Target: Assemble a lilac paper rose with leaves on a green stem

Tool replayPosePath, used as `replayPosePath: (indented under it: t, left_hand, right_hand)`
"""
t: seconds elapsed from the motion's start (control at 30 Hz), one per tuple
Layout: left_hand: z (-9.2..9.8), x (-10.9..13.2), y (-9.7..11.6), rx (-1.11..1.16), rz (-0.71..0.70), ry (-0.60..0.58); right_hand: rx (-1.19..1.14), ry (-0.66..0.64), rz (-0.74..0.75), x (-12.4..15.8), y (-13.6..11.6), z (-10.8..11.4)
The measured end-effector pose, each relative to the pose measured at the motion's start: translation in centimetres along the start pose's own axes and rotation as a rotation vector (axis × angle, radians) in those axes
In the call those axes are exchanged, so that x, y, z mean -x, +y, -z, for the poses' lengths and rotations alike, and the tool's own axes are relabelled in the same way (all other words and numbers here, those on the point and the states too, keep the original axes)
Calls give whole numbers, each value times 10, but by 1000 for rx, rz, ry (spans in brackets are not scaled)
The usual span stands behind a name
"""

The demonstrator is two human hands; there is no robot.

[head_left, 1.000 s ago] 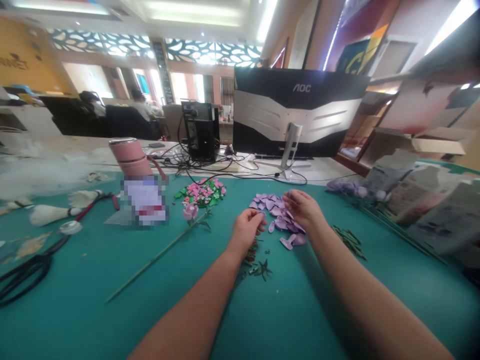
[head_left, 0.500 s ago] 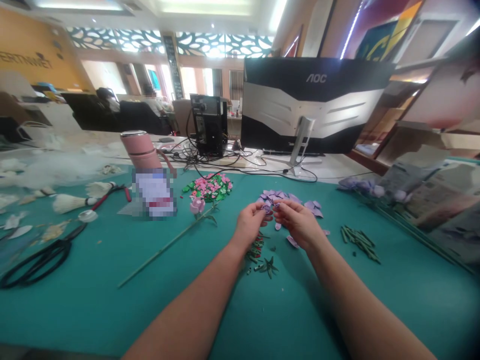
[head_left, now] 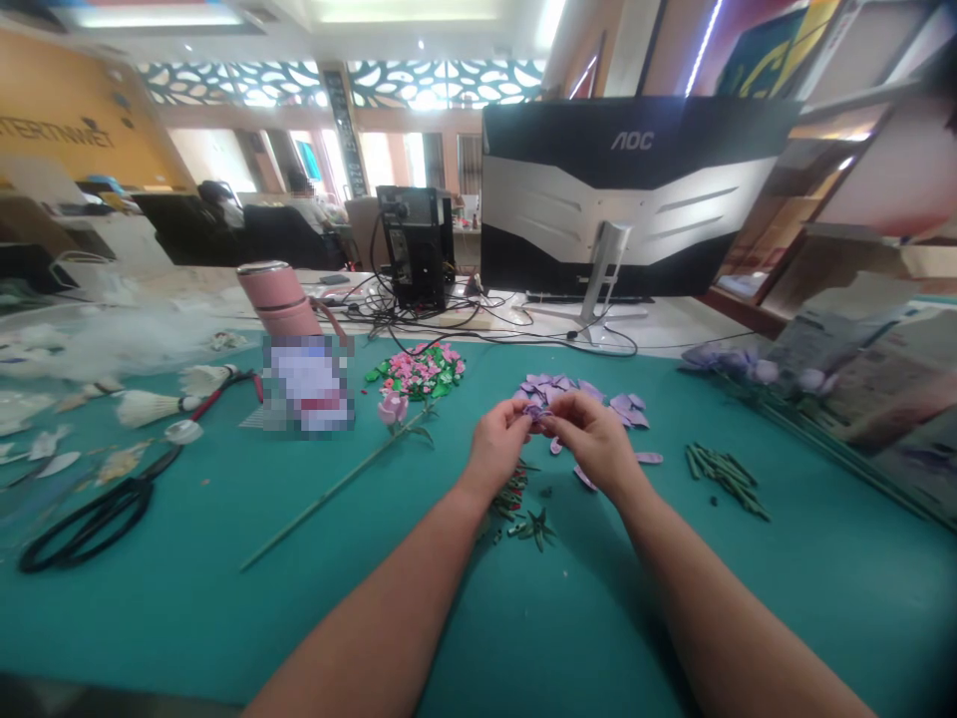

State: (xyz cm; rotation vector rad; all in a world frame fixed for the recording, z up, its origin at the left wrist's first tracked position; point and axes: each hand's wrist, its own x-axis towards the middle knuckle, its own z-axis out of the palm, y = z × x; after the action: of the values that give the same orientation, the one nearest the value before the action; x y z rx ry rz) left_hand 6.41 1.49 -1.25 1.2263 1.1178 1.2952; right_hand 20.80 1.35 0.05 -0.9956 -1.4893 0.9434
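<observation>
Lilac petals (head_left: 557, 385) show a smooth, plastic-looking finish against a matt green mat (head_left: 299, 628). A pink flask (head_left: 278, 297) pairs a matt body with a shiny, metallic rim (head_left: 261, 266), while smooth plastic appears to back the silver-and-black monitor (head_left: 538, 204).

1. You are in what looks like an office, partly given over to craftwork.
2. Just past the far edge of your green surface (head_left: 186, 618), you face the back of a large monitor (head_left: 538, 209), with a computer tower (head_left: 415, 244) and loose cables (head_left: 396, 314) nearby.
3. Beyond its far left corner, you can see dark chairs (head_left: 179, 224), seated people (head_left: 303, 204) and big lettering (head_left: 67, 130) on a yellow wall (head_left: 45, 80).
4. Black-handled scissors (head_left: 90, 524) toward your left edge and loose lilac petals (head_left: 553, 384) toward the far edge show the craft side.
</observation>
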Motion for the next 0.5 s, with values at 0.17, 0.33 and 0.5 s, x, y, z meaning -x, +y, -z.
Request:
replayPosePath:
  t: [0.17,0.33,0.5]
  left_hand:
    - [1,2,-3,-75,-131,-25]
    - [2,4,-2,-133,-192,-50]
    - [2,5,-2,-181,-203,-69]
  right_hand:
    - [249,11,179,0,1,3]
    - [265,6,253,-1,0,6]
    - [180,33,165,-2,3,6]
